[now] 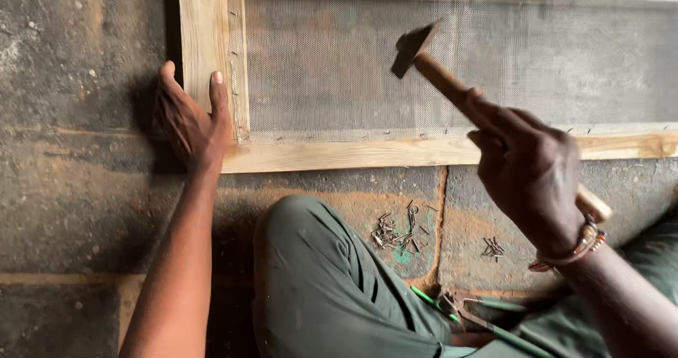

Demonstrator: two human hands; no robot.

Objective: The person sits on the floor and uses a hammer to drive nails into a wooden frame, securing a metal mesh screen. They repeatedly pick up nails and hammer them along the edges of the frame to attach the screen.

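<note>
Floor: bare concrete floor (78, 210), stained and gritty, ran under everything; the wooden frame (332, 153) serves as landmark throughout.
Left hand: the left hand (189, 121) braced the frame's lower-left corner, palm on the floor-side edge, fingers (219, 93) spread apart and flat on the wood, gripping nothing.
Frame: one wooden frame lay flat on the floor, grey wire mesh (424, 68) stretched across it and tacked along the inner edges.
Knee: the person's green-trousered knee (318, 259) rose just below the frame's bottom rail.
Nails: two loose heaps on the floor below the bottom rail, a larger pile of nails (395, 234) and a smaller pile (492, 246) to its right; individual nails too small to count.
Pliers: one pair of green-handled pliers (459, 308) lay farther below the frame, beside the knee.
Hammer: one hammer (413, 44) hung raised over the mesh, head tilted up-left.
Right hand: the right hand (530, 171), fingers clamped around the wooden handle, was poised above the bottom rail.
Risk: a blow landing off line would likely tear the mesh or bruise the rail; the bracing left hand sat well clear.
</note>
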